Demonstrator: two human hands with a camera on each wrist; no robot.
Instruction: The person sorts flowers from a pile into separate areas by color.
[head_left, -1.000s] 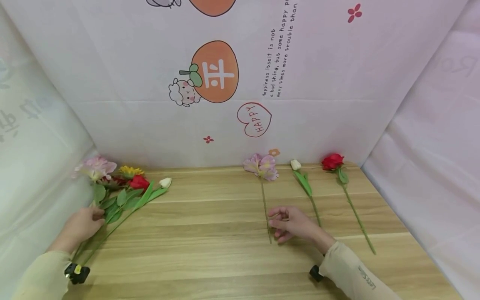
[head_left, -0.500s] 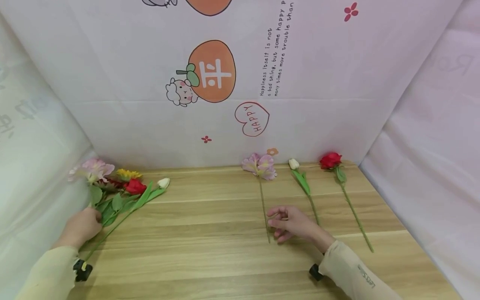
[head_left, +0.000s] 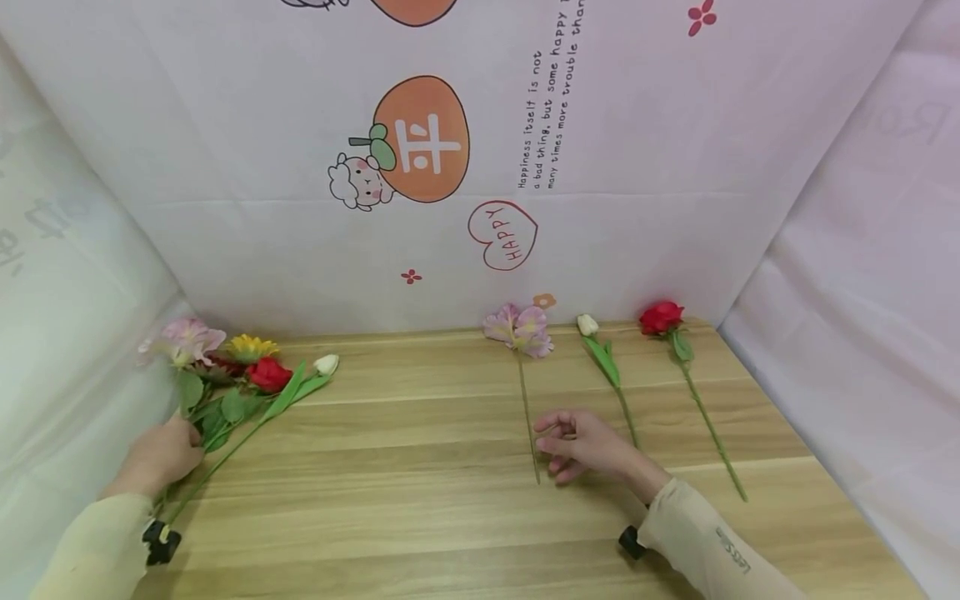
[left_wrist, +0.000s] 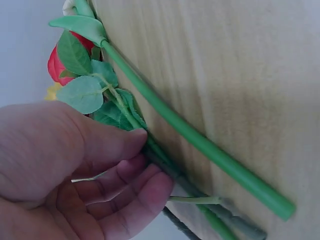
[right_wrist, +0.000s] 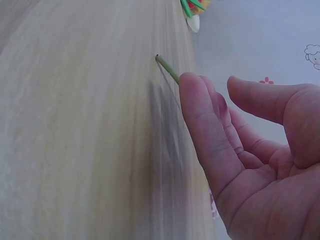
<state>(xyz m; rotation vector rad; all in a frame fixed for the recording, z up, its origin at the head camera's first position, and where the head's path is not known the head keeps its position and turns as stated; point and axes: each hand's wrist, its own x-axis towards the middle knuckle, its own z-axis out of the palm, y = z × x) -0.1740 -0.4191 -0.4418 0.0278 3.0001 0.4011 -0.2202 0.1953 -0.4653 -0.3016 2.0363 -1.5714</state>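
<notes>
Drawing in around some stems [left_wrist: 190,187] near the left edge of the tabletop [head_left: 375,533], the left hand [head_left: 161,454] is now pinching them between thumb and fingers, its fingertips showing less in the head view than a second ago; that is probably turning a reach into a hold. A white tulip [head_left: 326,365] is lying with its stem just outside the grip. A pink flower [head_left: 191,340], a sunflower [head_left: 252,347] and a red rose [head_left: 270,375] are lying toward the far left corner. The right hand [head_left: 581,442] is keeping its place, thumb and fingers parted, grasping nothing, by the stem of a pale pink bloom [head_left: 519,332]. A second white tulip [head_left: 587,325] and a second red rose [head_left: 662,317] are lying farther right, the rose nearest the far right corner. Printed white cloth [head_left: 262,125] is rising behind the tabletop; pale sheets [head_left: 855,333] are enclosing both sides.
</notes>
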